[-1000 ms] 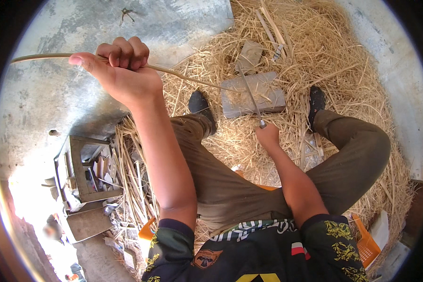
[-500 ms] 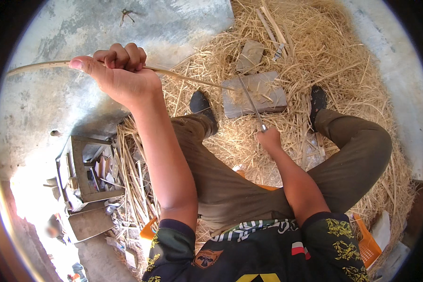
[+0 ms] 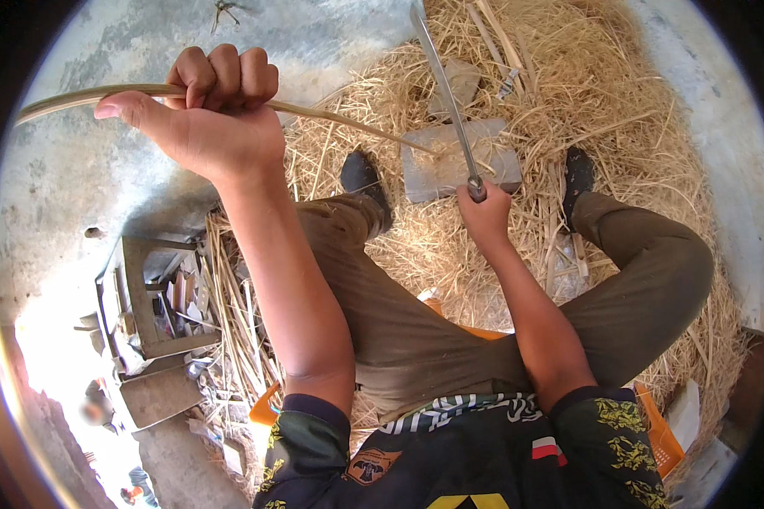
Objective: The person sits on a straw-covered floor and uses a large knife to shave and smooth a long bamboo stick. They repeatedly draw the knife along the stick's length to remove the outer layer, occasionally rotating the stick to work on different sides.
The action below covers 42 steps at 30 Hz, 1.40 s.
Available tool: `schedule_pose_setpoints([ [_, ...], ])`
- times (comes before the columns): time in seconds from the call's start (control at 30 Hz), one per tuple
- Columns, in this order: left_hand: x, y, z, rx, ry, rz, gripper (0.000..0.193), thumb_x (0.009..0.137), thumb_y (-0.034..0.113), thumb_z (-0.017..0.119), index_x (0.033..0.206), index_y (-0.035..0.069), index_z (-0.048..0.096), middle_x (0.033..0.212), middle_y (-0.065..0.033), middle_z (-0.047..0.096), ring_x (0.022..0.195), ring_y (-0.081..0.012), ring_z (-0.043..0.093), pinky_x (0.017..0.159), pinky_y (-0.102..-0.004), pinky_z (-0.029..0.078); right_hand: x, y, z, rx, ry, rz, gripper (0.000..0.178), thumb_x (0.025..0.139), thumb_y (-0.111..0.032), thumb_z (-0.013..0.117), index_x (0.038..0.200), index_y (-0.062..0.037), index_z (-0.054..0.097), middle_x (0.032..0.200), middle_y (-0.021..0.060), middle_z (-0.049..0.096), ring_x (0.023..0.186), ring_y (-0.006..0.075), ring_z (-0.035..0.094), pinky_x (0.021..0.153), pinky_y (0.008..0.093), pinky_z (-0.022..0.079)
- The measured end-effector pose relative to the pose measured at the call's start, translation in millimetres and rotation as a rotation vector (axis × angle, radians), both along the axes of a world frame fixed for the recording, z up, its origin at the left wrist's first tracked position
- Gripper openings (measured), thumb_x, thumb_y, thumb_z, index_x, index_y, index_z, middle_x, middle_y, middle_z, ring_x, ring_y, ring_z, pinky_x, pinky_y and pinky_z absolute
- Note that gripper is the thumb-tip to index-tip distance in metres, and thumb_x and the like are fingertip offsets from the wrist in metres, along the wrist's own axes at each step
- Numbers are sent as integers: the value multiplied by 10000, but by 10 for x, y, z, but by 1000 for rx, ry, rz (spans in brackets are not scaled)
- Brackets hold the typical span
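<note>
As the raised left hand clenches a strip, the right clasps a knife.

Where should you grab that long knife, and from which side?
Probably by the handle, from the near side at the bottom of the picture, wrapping around it like the right hand. The handle is the near end, and the long, thin metal blade points away.

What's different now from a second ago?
The right hand and its long knife moved up the picture; the blade's tip now shows well beyond the block. Nothing was taken or let go. The left hand still grips the thin strip.
</note>
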State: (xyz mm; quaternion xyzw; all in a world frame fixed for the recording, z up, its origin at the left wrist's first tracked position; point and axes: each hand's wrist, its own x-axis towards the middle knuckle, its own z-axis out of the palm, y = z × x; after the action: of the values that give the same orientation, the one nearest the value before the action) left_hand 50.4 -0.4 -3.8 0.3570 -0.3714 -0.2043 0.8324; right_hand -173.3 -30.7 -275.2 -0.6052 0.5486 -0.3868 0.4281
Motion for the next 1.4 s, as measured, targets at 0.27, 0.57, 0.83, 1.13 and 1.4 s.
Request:
schedule_pose_setpoints([
  [0.27, -91, -34, 36, 21, -12, 46, 832, 792, 949, 243, 617, 138, 171, 576, 23, 104, 555, -146, 85, 514, -329, 74, -300, 151, -762, 449, 574, 55, 319, 800, -303, 683, 797, 15, 711, 746, 219, 692, 741, 367, 695, 689, 459, 515],
  [0.57, 59, -23, -11, 32, -5, 123, 815, 816, 932, 219, 645, 136, 174, 584, 11, 121, 579, -161, 100, 537, -332, 88, -20, -27, 17, 169, 202, 91, 301, 819, -293, 663, 793, 5, 694, 721, 224, 659, 716, 373, 669, 653, 468, 493],
  [0.83, -19, -42, 34, 29, 18, 124, 803, 828, 920, 254, 646, 141, 180, 589, 4, 124, 581, -157, 107, 538, -336, 95, -418, 245, -770, 391, 721, 86, 273, 805, -263, 669, 844, 5, 700, 809, 197, 703, 790, 357, 698, 720, 446, 515],
  [1.13, -21, -36, 30, -26, 25, 113, 760, 881, 860, 301, 603, 153, 277, 557, 20, 183, 548, -147, 142, 517, -325, 112, -244, -1, -717, 400, 372, 75, 318, 789, -281, 696, 746, 32, 661, 702, 178, 668, 694, 333, 670, 658, 447, 498],
  [1.4, -68, 316, 395, -115, -59, 298, 658, 991, 710, 288, 588, 190, 270, 512, 58, 229, 469, -103, 182, 442, -277, 120, -211, 104, -604, 473, 477, 161, 338, 799, -293, 696, 890, 32, 718, 855, 242, 712, 846, 410, 702, 763, 464, 540],
])
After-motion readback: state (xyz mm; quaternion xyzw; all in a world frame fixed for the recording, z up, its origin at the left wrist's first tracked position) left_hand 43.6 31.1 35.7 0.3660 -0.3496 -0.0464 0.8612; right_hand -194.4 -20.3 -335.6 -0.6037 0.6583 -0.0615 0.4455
